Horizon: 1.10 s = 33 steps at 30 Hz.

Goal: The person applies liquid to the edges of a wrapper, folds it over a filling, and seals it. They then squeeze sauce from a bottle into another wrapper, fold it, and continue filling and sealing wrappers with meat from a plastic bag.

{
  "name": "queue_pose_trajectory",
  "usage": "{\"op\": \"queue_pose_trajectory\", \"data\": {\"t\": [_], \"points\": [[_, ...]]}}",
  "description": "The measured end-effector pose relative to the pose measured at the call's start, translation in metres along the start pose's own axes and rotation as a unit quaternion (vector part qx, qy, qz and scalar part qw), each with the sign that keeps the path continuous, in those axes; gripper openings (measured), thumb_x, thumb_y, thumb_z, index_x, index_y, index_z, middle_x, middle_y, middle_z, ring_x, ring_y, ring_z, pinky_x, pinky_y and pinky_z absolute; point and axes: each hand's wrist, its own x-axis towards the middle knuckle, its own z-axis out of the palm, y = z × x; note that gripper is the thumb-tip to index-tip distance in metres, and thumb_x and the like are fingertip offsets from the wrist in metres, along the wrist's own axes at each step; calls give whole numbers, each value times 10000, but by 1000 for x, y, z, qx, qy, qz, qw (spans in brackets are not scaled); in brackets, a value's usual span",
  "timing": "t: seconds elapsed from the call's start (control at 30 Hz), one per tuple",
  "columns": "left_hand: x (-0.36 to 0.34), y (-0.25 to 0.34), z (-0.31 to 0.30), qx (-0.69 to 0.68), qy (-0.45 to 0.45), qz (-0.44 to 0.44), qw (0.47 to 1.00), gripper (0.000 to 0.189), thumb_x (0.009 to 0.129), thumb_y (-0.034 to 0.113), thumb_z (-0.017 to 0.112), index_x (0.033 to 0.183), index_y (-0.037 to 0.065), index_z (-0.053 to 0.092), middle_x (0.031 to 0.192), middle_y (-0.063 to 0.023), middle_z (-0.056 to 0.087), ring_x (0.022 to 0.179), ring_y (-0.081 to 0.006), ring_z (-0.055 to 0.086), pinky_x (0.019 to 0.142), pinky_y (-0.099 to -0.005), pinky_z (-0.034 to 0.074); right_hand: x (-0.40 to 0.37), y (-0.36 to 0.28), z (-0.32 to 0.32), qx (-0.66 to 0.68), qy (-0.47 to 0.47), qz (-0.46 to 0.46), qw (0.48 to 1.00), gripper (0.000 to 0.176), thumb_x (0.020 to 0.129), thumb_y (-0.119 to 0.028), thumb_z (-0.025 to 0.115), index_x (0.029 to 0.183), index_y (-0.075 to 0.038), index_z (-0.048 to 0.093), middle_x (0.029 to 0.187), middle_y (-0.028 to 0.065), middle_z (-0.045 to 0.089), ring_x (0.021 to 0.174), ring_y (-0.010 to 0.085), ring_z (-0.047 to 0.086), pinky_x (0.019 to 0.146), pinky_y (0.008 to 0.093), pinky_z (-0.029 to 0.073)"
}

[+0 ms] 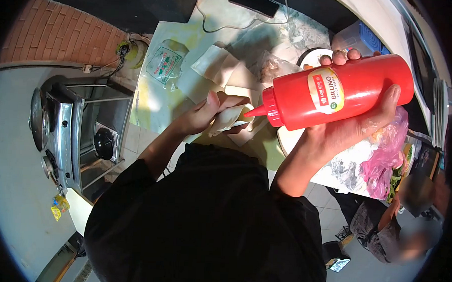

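Note:
My right hand (pixel 339 136) is wrapped round a red squeeze bottle (pixel 357 89) with a "BRUNO" label. The bottle lies nearly level, its pointed nozzle aimed left. My left hand (pixel 202 115) grips a folded pale wrapper (pixel 230 119), a thin soft sheet shaped into a pocket. At the pocket's opening, the nozzle tip overlaps the wrapper in this view. Whatever is inside the fold is mostly hidden. More pale flat sheets (pixel 215 65) lie on the table just beyond my left hand.
On the table (pixel 142 104) rest a clear printed plastic bag (pixel 165 63), a phone (pixel 253 3) with a cable, and a pink plastic bag (pixel 384 163). A metal stove (pixel 65 129) stands at left. Another person (pixel 376 230) is at lower right.

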Motion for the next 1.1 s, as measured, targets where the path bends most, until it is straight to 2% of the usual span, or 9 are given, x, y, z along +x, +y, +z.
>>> {"op": "queue_pose_trajectory", "data": {"t": [0.1, 0.3, 0.47, 0.6, 0.7, 0.77, 0.9, 0.97, 1.1], "points": [[2, 2, -1, 1, -41, 4, 999, 1130, 735, 950, 57, 943, -38, 565, 700, -36, 558, 544, -109, 522, 479, -241, 430, -4, 0, 0, -5, 3, 6, 1000, 551, 908, -497, 630, 1122, 3, 544, 950, 170, 627, 803, 307, 652, 766, 450, 578], [1, 6, 5, -9, -2, -14, 1000, 1169, 727, 954, 55, 974, -55, 590, 724, -57, 600, 574, -129, 574, 476, -261, 441, -13, -6, 7, -46, -37, -44, 997, 617, 887, -518, 647, 1191, 0, 506, 1012, 168, 578, 874, 290, 608, 779, 460, 556], [7, 11, 0, 33, -73, 52, 995, 1113, 786, 907, 23, 847, -32, 617, 655, -55, 581, 562, -148, 578, 455, -290, 430, -21, -9, 16, -48, -89, -45, 994, 597, 913, -503, 584, 1252, -18, 499, 1026, 188, 583, 867, 297, 612, 765, 435, 544], [5, -14, -10, 77, -55, 88, 992, 1084, 822, 864, -24, 794, -10, 616, 647, -58, 585, 555, -164, 568, 474, -307, 425, -25, -9, 19, -78, -112, -76, 988, 615, 915, -508, 550, 1283, -19, 487, 1014, 193, 583, 846, 300, 615, 741, 422, 540], [5, -37, -23, 87, -89, 111, 986, 1126, 825, 842, -76, 841, -22, 646, 675, -72, 618, 580, -189, 571, 547, -326, 436, -29, -9, 25, -114, -112, -94, 983, 641, 905, -526, 544, 1299, -25, 478, 1010, 194, 582, 820, 296, 612, 718, 407, 538], [5, -53, -27, 75, -76, 149, 983, 1179, 816, 840, -103, 909, -44, 672, 687, -87, 635, 590, -206, 568, 611, -339, 441, -33, -9, 30, -147, -42, -91, 984, 653, 894, -529, 559, 1306, -28, 474, 1008, 192, 579, 815, 291, 609, 697, 397, 534], [4, -69, -19, 45, -22, 151, 987, 1215, 812, 842, -107, 976, -66, 684, 746, -118, 663, 654, -231, 586, 654, -348, 446, -32, -12, 26, -141, -100, -97, 980, 655, 894, -541, 553, 1308, -39, 477, 1006, 189, 579, 814, 288, 610, 708, 387, 529], [9, -73, -16, -2, -35, 231, 972, 1220, 813, 844, -99, 983, -75, 686, 834, -146, 686, 724, -254, 600, 679, -357, 445, -31, -16, 24, -161, -108, -81, 978, 648, 899, -548, 541, 1322, -62, 477, 1025, 185, 573, 816, 291, 606, 734, 386, 524], [6, -77, -29, 49, -111, 171, 978, 1207, 824, 840, -83, 977, -78, 687, 873, -160, 693, 769, -277, 606, 695, -372, 447, -29, -8, 27, -164, -110, -85, 977, 646, 899, -548, 540, 1318, -59, 480, 1019, 184, 573, 812, 289, 605, 730, 384, 523]]}}
